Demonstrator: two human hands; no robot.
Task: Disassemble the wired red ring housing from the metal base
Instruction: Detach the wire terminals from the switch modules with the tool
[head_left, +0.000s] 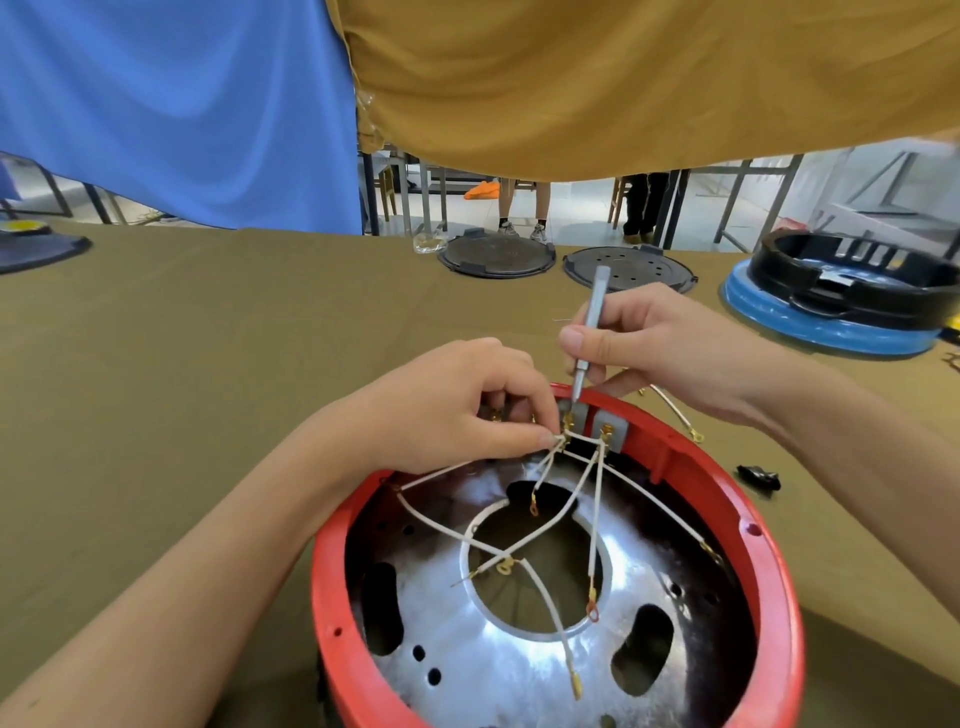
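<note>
The red ring housing (763, 525) lies open side up on the table in front of me, around a shiny metal base (483, 660) with a round central hole. Several white wires (597, 499) with brass terminals cross over the base from a grey terminal block (613, 434) on the ring's far wall. My left hand (457, 405) pinches the wire ends at that block. My right hand (654, 348) grips a thin grey screwdriver (592, 322), its tip down on a brass terminal at the block's left side.
An olive cloth (182, 389) covers the table. Two dark round lids (496, 255) (628, 267) lie at the far edge. A black ring on a blue base (841, 306) sits far right. A small black part (758, 475) lies right of the housing.
</note>
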